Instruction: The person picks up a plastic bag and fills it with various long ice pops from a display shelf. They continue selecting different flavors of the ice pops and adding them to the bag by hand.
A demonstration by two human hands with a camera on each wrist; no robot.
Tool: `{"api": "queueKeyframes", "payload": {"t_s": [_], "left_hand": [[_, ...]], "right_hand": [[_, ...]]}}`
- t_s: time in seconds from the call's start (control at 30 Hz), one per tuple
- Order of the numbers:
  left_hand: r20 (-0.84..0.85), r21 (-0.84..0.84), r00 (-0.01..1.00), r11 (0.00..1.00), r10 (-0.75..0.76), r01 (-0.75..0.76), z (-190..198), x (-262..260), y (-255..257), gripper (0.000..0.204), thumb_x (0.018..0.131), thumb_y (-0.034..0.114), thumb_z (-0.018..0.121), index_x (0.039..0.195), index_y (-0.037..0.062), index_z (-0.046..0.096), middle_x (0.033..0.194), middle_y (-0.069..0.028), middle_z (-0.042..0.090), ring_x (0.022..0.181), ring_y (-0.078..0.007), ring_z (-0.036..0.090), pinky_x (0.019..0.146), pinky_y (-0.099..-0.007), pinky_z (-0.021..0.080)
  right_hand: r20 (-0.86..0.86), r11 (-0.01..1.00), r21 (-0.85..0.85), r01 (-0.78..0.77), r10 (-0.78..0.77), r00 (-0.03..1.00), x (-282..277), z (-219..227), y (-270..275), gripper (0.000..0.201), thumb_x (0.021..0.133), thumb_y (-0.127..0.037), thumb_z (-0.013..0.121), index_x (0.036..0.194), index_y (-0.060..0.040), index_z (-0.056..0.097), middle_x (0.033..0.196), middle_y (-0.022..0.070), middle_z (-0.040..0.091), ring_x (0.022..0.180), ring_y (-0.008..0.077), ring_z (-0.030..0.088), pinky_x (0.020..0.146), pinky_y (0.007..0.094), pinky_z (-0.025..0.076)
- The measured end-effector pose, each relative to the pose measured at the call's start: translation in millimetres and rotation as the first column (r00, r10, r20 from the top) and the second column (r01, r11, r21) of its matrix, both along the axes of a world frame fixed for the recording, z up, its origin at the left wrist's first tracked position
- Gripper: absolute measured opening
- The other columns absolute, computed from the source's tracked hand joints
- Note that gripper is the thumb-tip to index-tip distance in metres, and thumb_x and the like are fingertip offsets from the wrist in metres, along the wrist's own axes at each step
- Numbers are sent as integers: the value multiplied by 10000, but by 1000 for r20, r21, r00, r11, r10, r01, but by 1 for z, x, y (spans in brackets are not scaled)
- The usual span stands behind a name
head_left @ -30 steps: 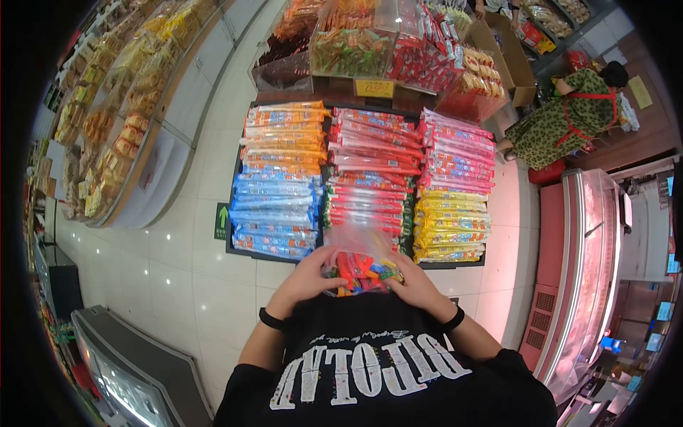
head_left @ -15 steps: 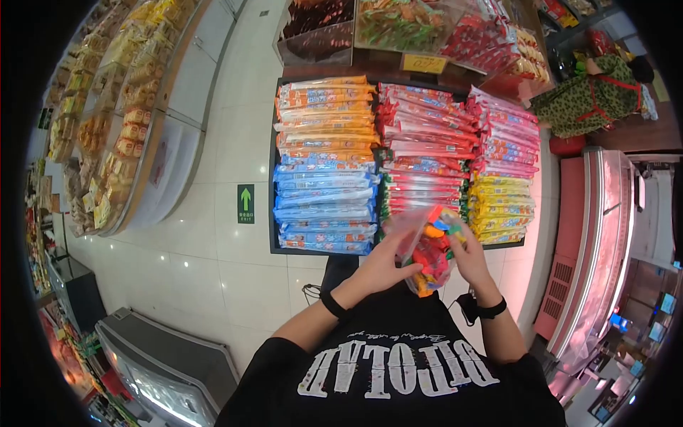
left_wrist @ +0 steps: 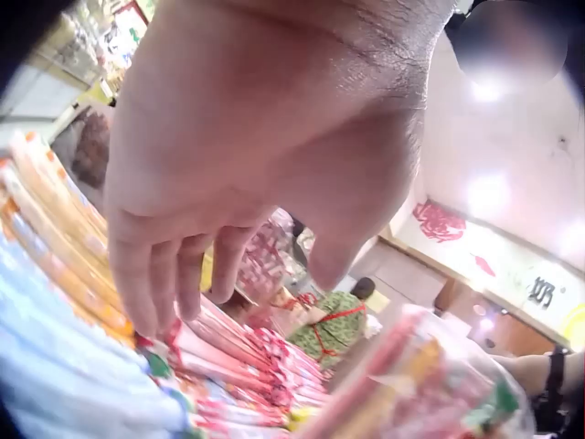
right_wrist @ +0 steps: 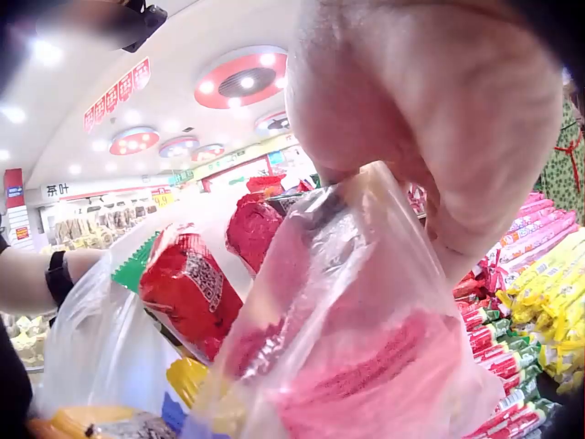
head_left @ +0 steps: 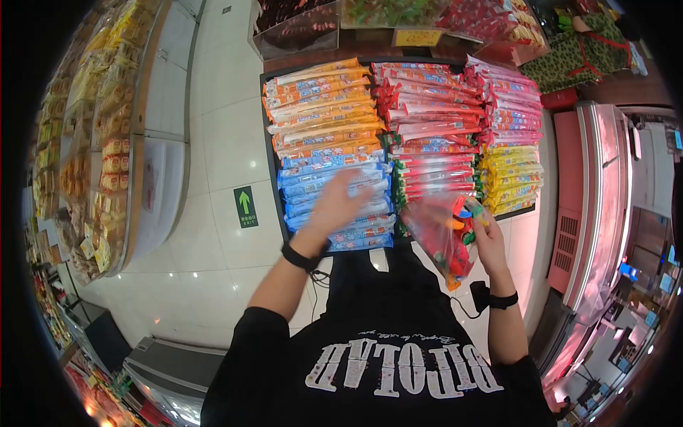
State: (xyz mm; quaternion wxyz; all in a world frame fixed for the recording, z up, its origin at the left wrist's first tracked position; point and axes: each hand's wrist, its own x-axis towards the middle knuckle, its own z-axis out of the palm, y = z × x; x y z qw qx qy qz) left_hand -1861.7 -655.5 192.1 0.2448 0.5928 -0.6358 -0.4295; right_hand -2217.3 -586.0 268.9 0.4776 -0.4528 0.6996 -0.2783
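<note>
My right hand (head_left: 491, 245) grips the upper edge of a clear plastic bag (head_left: 435, 226) holding several red, orange, blue and green wrapped packets. In the right wrist view that hand (right_wrist: 425, 119) pinches the bag film (right_wrist: 366, 274) between thumb and fingers, with a red packet (right_wrist: 187, 288) inside the bag. The left hand (head_left: 340, 203), blurred, is over the blue packs (head_left: 306, 186) to the left of the bag. In the left wrist view its fingers (left_wrist: 187, 274) hang loosely extended and hold nothing; the bag (left_wrist: 420, 384) is apart from it.
A black tray holds rows of orange (head_left: 320, 99), red (head_left: 434, 107), pink (head_left: 512, 99) and yellow (head_left: 511, 178) packs. Behind it are clear candy bins (head_left: 299, 28). Shelves (head_left: 107, 142) stand left, a refrigerated case (head_left: 587, 206) right, and a person (head_left: 576, 57) at the upper right.
The left hand has let go of the bag and moved left, over the blue packs. My right hand keeps its hold, and the bag hangs more spread out. The view has shifted over the tray.
</note>
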Motion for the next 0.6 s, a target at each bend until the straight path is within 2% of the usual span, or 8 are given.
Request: {"api": "queueKeyframes", "payload": {"t_s": [0.07,0.13,0.23,0.27,0.37,0.43,0.5,0.6], "left_hand": [[191,-78,973,990,133,-120,-22,40,-27,487,899,331,708,1246,4,608,1224,-202,645,1162,-362,608,981,-432,484],[290,-69,934,978,210,-199,-30,73,-42,424,867,271,720,1190,7,642,1139,-204,674,1111,-372,628,961,-426,494],[368,127,929,989,27,-79,-29,98,-41,402,824,232,742,1154,19,657,1100,-210,679,1062,-355,649,938,-421,504],[306,112,952,993,7,-43,-41,102,-31,379,784,214,770,1104,37,670,1089,-191,664,1060,-353,632,937,-427,501],[428,85,891,989,-149,125,-37,87,2,322,760,177,757,1050,52,693,1084,-178,639,1066,-365,601,927,-446,504],[418,8,897,987,-147,158,-47,77,21,335,721,156,776,1036,84,688,1068,-141,606,1062,-339,576,920,-442,499],[451,-58,882,982,-135,180,-51,65,33,341,710,156,784,1031,98,684,1065,-128,595,1053,-321,573,907,-441,498],[457,-99,887,988,-61,119,-60,59,35,326,705,141,787,1010,107,678,1027,-99,575,1020,-298,563,856,-442,481]], "right_hand": [[34,998,36,44,-45,998,4,1,-3,380,1032,-191,536,1368,-15,530,1158,44,641,1004,91,588,862,240,474],[67,995,62,80,-85,994,8,4,-6,384,1034,-202,537,1374,-25,524,1137,33,645,966,79,600,808,229,495],[117,988,85,126,-135,984,15,7,-12,398,1038,-225,535,1396,-53,507,1127,24,644,946,80,621,737,230,540],[118,986,98,137,-148,982,17,9,-14,399,1039,-227,533,1398,-55,504,1132,27,642,953,86,625,732,239,551],[129,977,141,158,-177,976,22,11,-18,401,1047,-225,515,1414,-67,493,1176,29,628,1002,97,623,749,257,564],[143,974,169,153,-178,974,22,12,-20,402,1059,-212,486,1438,-80,480,1241,19,605,1070,96,599,803,260,547],[118,975,165,148,-168,979,22,11,-23,401,1055,-217,496,1433,-83,486,1221,16,612,1041,92,606,781,253,548],[94,978,158,140,-156,983,20,10,-24,405,1047,-223,512,1426,-82,492,1191,12,623,991,85,616,746,243,546]]}}
